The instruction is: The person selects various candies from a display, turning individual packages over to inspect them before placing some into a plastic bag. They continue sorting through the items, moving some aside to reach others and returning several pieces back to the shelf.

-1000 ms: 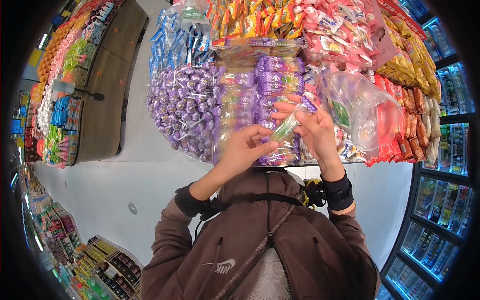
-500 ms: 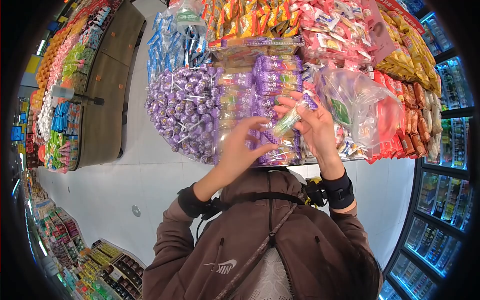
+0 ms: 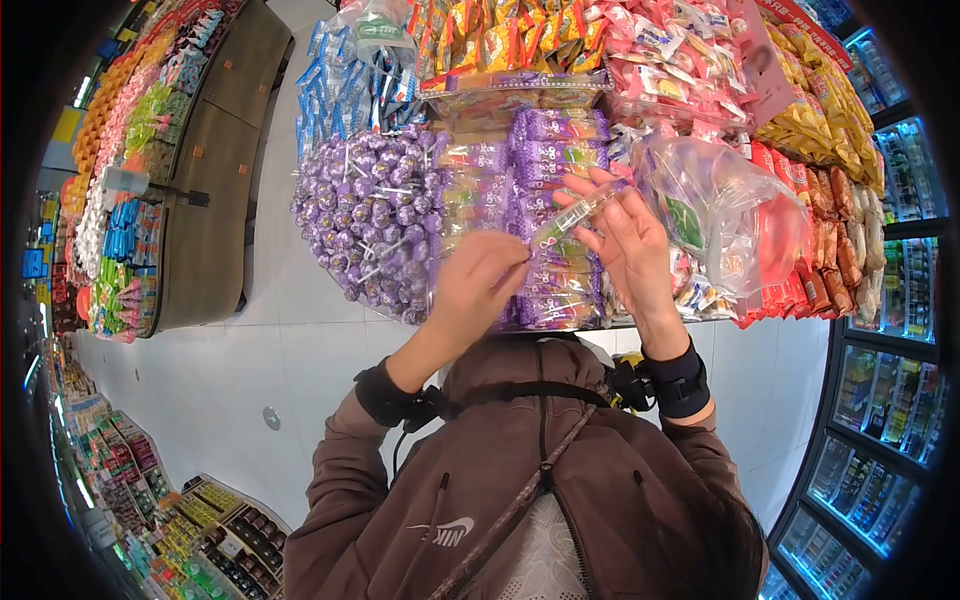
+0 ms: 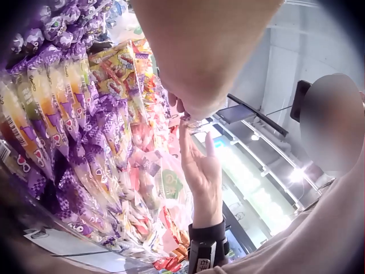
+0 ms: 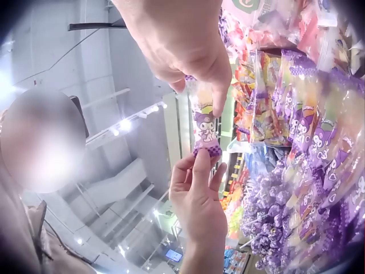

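Note:
A slim clear candy packet with purple checked ends is held over the sweets display, slanting between both hands. My left hand pinches its lower end. At the upper end, my right hand grips it between thumb and fingers, with the palm turned up. In the right wrist view the packet shows a printed cartoon figure, with the left hand pinching the checked end. The left wrist view mostly hides the packet behind the near hand. Rows of similar purple packets lie beneath the hands.
Purple-wrapped lollipops are heaped to the left. A clear plastic bag with a green print lies right of the right hand. Behind are orange-yellow snack packs and pink packs. Lit shelves line the far right.
The left hand let go of the packet's lower end with fingers spread, then came back and pinches it now. The packet has turned, bringing a barcode into view. The right hand keeps its hold.

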A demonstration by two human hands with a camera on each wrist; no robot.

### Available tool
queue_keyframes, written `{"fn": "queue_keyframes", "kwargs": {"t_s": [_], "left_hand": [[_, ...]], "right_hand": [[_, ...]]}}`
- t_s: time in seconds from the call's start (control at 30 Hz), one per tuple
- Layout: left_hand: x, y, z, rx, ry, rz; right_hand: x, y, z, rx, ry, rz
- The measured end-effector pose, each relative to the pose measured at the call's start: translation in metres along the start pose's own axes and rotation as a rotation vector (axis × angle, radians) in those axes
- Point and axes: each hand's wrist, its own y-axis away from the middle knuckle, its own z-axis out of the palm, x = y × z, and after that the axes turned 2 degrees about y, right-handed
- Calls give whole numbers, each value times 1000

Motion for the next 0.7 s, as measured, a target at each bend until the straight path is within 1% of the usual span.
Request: {"fn": "queue_keyframes", "kwargs": {"t_s": [0.03, 0.13, 0.2, 0.23, 0.33, 0.43, 0.7], "left_hand": [[2, -1, 1, 24, 55, -85], [3, 6, 6, 54, 517, -636], [-2, 7, 6, 52, 775, -754], [-4, 7, 7, 51, 904, -812], [-8, 9, 6, -14, 1063, -870], [-8, 10, 5, -87, 1060, -919], [-13, 18, 6, -126, 1088, -1027]], "right_hand": [[0, 0, -1, 17, -2, -14], [-1, -3, -7, 90, -3, -40], [1, -5, -13, 171, 1, -37], [2, -5, -15, 176, -6, -49], [2, -5, -19, 177, -8, -64], [1, -4, -21, 174, 18, -35], [17, -8, -29, 229, -4, 82]]}}
